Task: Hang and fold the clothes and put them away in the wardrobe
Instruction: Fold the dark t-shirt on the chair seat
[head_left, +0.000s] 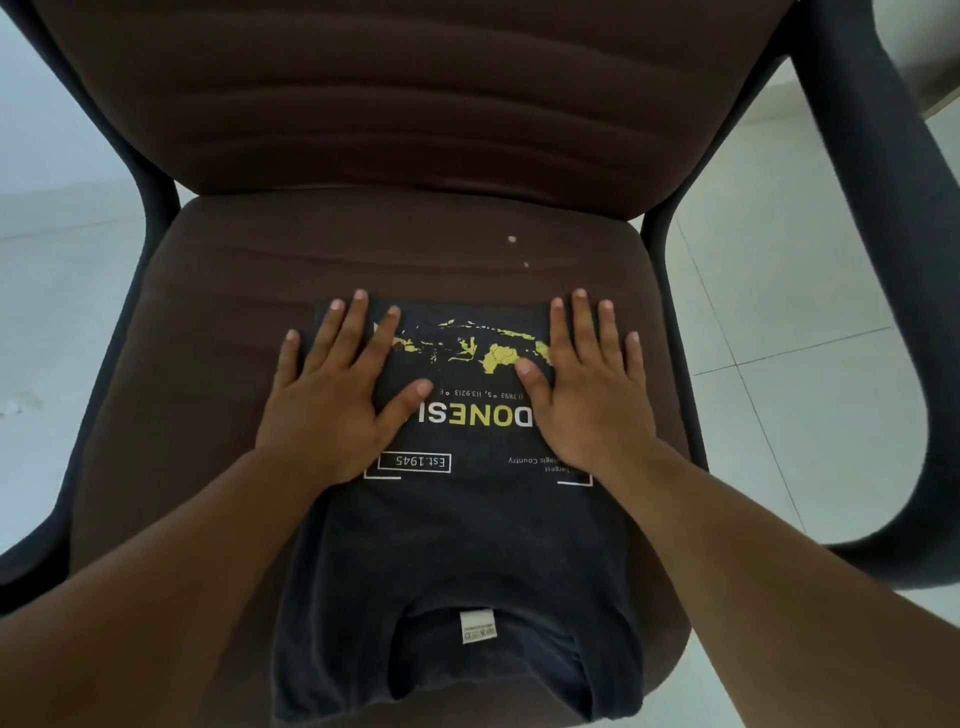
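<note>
A dark navy T-shirt (457, 540) with yellow and white print lies folded into a narrow strip on the brown seat of a chair (218, 322). Its collar and white label point toward me. My left hand (332, 395) lies flat on the far left part of the shirt, fingers spread. My right hand (592, 395) lies flat on the far right part, fingers spread as well. Both palms press on the fabric near its far folded edge; neither hand grips anything.
The chair has a padded brown backrest (415, 104) and black armrests (883, 312) on both sides. Pale floor tiles (779, 312) surround it. Two small light specks (512, 239) lie on the seat beyond the shirt.
</note>
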